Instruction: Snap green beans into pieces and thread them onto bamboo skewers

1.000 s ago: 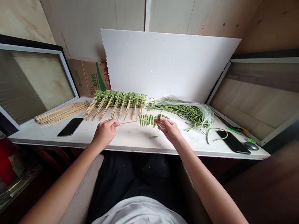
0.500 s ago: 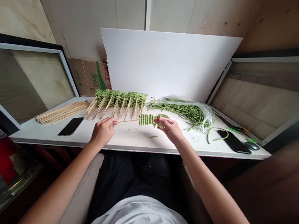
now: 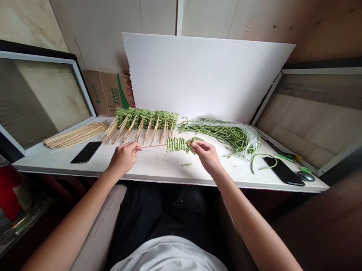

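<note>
The bamboo skewer [image 3: 154, 145], threaded with green bean pieces [image 3: 176, 144], is above the counter [image 3: 153, 171], behind mid-front edge, gripped by the left hand [image 3: 123, 157]. The right hand [image 3: 208, 156] has shifted from its tip toward loose pieces [image 3: 188, 148], grip unclear; the row looks no longer.

Cut beans [image 3: 188, 148] partly hidden behind right hand [image 3: 207, 154], carton [image 3: 104, 92] partly behind white board [image 3: 201, 74]
</note>
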Demonstrator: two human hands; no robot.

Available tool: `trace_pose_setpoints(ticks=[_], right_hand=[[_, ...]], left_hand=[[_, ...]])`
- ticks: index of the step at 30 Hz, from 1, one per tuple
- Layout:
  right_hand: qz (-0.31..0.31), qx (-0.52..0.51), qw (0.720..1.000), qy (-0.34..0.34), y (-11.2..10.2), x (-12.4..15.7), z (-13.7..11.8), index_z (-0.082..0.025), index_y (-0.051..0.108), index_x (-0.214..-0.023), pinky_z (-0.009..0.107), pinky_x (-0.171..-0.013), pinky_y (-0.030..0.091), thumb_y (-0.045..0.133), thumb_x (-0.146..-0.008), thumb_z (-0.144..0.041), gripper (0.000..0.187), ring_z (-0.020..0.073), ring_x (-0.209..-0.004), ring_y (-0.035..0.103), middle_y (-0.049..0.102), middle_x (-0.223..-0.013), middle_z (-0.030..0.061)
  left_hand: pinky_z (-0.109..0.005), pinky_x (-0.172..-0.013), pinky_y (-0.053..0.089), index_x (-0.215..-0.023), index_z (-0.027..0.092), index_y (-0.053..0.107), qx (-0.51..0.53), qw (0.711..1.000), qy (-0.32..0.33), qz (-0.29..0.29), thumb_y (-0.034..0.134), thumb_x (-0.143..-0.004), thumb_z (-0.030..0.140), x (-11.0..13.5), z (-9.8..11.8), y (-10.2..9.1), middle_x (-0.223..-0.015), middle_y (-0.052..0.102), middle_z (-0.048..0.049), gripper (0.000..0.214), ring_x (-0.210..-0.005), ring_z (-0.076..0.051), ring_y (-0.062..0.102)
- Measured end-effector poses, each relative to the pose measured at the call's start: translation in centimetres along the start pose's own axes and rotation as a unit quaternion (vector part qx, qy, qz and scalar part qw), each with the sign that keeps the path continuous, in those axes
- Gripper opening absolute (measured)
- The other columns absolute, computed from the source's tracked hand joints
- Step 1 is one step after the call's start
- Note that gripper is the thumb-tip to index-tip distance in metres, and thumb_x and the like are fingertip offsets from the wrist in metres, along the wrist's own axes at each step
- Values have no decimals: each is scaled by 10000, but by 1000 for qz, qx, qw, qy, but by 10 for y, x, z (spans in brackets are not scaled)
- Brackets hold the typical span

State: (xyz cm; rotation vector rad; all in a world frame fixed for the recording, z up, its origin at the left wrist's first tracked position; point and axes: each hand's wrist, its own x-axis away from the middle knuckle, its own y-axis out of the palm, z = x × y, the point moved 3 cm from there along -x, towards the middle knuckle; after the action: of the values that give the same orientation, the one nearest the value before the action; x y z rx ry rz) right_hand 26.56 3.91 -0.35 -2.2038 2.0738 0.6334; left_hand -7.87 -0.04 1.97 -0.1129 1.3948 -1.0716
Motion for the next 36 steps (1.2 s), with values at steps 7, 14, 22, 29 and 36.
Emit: trace_pose_setpoints(ticks=[7,14,22,29,36], right_hand=[[11,-55,997,45,10,2,-2,-258,828,-796,323,-727,554,986,-663,-466,293,172,-804,642,747,-877,28],[24,-35,999,18,11,3,-1,-262,836,-823,344,-769,548,976,-688,-427,255,182,-808,659,767,-895,27],[19,-52,997,44,13,4,1,-245,841,-833,312,-741,519,969,-691,-444,276,166,-818,634,757,-910,35],[23,-97,995,26,21,6,-13,-254,842,-846,298,-715,509,997,-654,-444,312,165,-843,623,737,-907,23],[70,-96,993,23,18,6,-18,-250,828,-914,295,-680,493,989,-647,-478,386,193,-887,654,733,-901,36]], left_hand=[[-266,-793,571,-872,208,713,-1,999,-5,53,477,-814,16,1,6,-4,-827,777,-32,310,-796,-194,749],[-259,-753,564,-858,204,702,-2,999,19,31,434,-791,-6,0,5,-2,-840,784,-32,347,-787,-191,760],[-264,-788,566,-886,186,712,-16,996,62,66,456,-809,1,0,7,-11,-873,790,-52,326,-840,-201,766],[-257,-713,543,-888,191,714,39,998,25,47,457,-866,50,-2,2,0,-739,728,-21,293,-713,-177,718],[-268,-714,555,-1006,197,730,93,995,22,20,640,-1004,327,-1,9,7,-858,781,-48,158,-723,-177,719]])
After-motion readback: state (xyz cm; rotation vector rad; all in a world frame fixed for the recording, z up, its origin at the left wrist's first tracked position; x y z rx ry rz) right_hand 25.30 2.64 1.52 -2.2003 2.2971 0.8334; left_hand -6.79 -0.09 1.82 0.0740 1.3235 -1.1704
